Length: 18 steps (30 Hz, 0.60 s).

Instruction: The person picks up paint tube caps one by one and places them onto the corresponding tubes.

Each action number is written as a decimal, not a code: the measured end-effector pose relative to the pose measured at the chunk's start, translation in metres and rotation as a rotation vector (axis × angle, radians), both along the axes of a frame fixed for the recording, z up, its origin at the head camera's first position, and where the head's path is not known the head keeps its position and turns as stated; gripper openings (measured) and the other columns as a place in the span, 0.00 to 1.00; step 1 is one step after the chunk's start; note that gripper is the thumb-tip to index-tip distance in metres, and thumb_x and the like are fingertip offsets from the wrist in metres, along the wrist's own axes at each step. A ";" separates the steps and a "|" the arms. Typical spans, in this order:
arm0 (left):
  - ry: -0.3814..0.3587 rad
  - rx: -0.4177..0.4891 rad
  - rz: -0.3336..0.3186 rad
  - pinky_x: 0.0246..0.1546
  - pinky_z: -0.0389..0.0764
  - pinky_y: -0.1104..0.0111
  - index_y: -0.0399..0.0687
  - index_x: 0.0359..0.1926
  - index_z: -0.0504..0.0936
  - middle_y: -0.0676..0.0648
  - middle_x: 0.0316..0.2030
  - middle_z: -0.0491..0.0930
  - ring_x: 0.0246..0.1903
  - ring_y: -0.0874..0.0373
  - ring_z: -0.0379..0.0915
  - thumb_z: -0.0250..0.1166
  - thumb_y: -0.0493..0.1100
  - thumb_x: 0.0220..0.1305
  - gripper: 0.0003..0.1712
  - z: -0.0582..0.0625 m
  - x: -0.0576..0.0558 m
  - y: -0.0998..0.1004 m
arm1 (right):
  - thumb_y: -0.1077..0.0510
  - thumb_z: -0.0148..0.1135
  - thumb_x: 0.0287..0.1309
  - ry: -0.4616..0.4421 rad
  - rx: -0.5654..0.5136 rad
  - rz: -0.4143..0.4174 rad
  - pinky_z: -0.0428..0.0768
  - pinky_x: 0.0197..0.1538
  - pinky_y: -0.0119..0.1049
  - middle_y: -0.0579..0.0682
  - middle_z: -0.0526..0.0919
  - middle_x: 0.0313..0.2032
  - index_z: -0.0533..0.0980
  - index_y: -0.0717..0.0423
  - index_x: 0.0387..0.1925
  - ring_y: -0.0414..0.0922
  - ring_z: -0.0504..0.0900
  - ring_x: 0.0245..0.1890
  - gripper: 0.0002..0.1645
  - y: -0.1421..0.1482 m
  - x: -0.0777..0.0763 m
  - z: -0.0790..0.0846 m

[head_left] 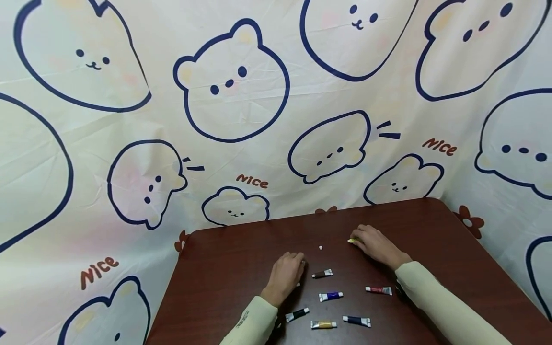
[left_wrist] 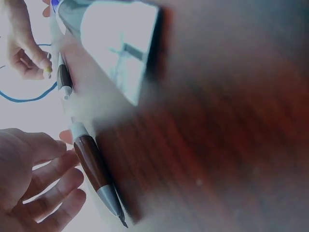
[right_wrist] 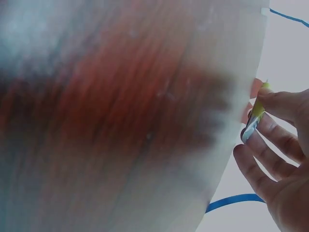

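My right hand (head_left: 376, 244) pinches a small yellow paint tube (right_wrist: 259, 107) between thumb and fingers, above the far right of the table; its silver crimped end points down in the right wrist view. My left hand (head_left: 284, 274) is at the table's middle left, fingers loosely bent with nothing visible between them. A brown paint tube (left_wrist: 94, 166) with a white cap lies right beside those fingers; whether they touch it I cannot tell. From the head view the hand mostly hides this tube. A tiny white piece, perhaps a cap (head_left: 320, 247), sits between the hands.
Nearer the front of the brown table (head_left: 241, 258) lie a dark brown tube (head_left: 322, 273), a purple tube (head_left: 331, 296), a red tube (head_left: 378, 290), a black tube (head_left: 297, 315), an ochre tube (head_left: 323, 325) and a dark blue tube (head_left: 357, 321). Printed cloth (head_left: 276, 158) hangs behind.
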<state>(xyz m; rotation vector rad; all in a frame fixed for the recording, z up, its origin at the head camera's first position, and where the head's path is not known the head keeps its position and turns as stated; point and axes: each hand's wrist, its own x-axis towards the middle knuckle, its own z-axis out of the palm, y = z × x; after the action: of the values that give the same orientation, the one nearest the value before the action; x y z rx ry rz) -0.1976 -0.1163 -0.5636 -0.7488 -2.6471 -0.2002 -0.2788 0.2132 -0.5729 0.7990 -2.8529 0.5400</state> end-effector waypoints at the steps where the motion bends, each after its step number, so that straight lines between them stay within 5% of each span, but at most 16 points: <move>1: 0.005 0.005 -0.003 0.34 0.86 0.68 0.48 0.40 0.86 0.51 0.33 0.89 0.32 0.58 0.81 0.74 0.38 0.71 0.03 0.000 0.000 0.000 | 0.61 0.72 0.72 0.006 0.002 0.001 0.86 0.48 0.44 0.45 0.83 0.40 0.87 0.52 0.45 0.41 0.79 0.40 0.04 0.000 0.001 0.001; 18: -0.003 0.119 -0.047 0.41 0.89 0.66 0.49 0.48 0.88 0.51 0.40 0.87 0.39 0.58 0.84 0.73 0.38 0.73 0.06 0.001 0.011 -0.003 | 0.58 0.74 0.71 0.070 -0.026 0.024 0.84 0.43 0.37 0.43 0.83 0.40 0.87 0.50 0.46 0.37 0.75 0.37 0.06 -0.010 0.029 0.022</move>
<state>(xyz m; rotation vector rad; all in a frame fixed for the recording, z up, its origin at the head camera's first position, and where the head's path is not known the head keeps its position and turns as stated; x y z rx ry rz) -0.1863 -0.1196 -0.5625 -0.7723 -2.5953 -0.3689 -0.2501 0.2029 -0.5506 0.8325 -2.7699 0.5402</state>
